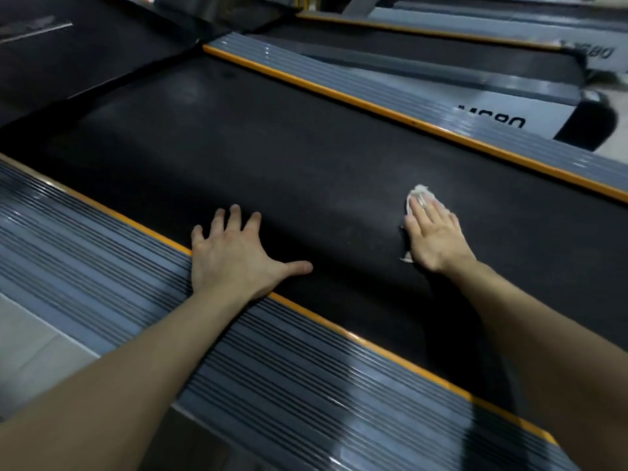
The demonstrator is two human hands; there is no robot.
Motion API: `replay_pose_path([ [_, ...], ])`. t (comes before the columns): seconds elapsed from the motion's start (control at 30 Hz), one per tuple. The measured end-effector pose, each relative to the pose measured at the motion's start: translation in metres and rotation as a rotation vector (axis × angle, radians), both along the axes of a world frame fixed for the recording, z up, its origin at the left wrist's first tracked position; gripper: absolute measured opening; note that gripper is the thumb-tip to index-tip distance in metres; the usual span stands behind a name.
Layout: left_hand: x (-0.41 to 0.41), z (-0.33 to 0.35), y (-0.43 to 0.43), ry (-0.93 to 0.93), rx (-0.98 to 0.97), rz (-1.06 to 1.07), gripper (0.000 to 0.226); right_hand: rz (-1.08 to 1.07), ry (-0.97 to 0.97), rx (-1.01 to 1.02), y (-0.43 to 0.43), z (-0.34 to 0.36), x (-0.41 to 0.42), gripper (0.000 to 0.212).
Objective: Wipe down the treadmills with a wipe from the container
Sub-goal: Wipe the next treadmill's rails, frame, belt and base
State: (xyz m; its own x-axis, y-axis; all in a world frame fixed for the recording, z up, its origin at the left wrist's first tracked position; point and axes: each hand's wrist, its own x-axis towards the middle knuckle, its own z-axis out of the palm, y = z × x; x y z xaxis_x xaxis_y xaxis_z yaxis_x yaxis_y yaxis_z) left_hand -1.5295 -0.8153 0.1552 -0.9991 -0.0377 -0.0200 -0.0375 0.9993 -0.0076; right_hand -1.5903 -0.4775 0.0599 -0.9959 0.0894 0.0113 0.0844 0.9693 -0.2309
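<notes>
Downward from the head camera, a black treadmill belt (306,158) runs diagonally across the field, bordered on each side by an orange trim strip (339,326) and a ribbed grey side rail (102,266). The left hand (234,256) lies palm down with fingers and thumb spread wide and holds nothing; its heel rests over the near orange strip and the rail edge, while its fingers reach onto the belt. The right hand (435,236) lies flat on the belt farther to the right, well apart from the left, with fingers straight and close together. It presses a crumpled white wipe (419,195) against the belt surface; the wipe shows beyond the fingertips and again as a small corner beside the base of the palm. Beyond the far rail (373,93) stands a second treadmill (492,107) bearing dark, partly legible lettering. Pale floor (27,351) appears at lower left.
</notes>
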Motion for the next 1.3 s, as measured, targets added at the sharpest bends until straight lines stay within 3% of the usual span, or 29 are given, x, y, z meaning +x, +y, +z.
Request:
replay_pose_path([
  [0.1, 0.002, 0.0, 0.0, -0.012, -0.009, -0.004, 0.148, 0.056, 0.12, -0.059, 0.015, -0.002, 0.072, 0.059],
  [0.2, 0.006, 0.002, 0.003, 0.061, -0.077, -0.068, 0.133, 0.0, 0.162, -0.053, 0.042, 0.013, 0.116, 0.026],
  [0.3, 0.013, 0.008, 0.02, 0.156, -0.283, -0.196, 0.095, -0.138, 0.193, -0.013, 0.072, 0.042, 0.148, 0.033],
  [0.37, 0.029, 0.018, 0.046, 0.104, -0.302, -0.297, 0.066, -0.13, 0.179, 0.044, 0.089, 0.067, 0.182, 0.04],
  [0.43, 0.055, 0.028, 0.084, 0.031, -0.253, -0.401, 0.056, -0.09, 0.155, 0.056, 0.107, 0.095, 0.229, 0.044],
  [0.6, 0.143, 0.05, 0.193, -0.102, -0.126, -0.706, 0.05, -0.128, 0.011, 0.15, 0.17, 0.159, 0.366, 0.05],
  [0.8, 0.26, 0.077, 0.304, -0.075, -0.202, -1.019, 0.047, -0.446, -0.284, 0.258, 0.249, 0.186, 0.531, 0.056],
  [1.0, 0.355, 0.08, 0.408, -0.084, -0.242, -1.217, 0.045, -0.79, -0.094, 0.17, 0.3, 0.146, 0.654, 0.048],
  [1.13, 0.404, 0.059, 0.479, -0.069, -0.278, -1.305, 0.039, -0.941, -0.085, -0.001, 0.34, 0.128, 0.683, 0.055],
  [1.3, 0.455, 0.021, 0.568, -0.051, -0.235, -1.449, 0.047, -1.035, -0.113, -0.137, 0.385, 0.124, 0.717, 0.054],
])
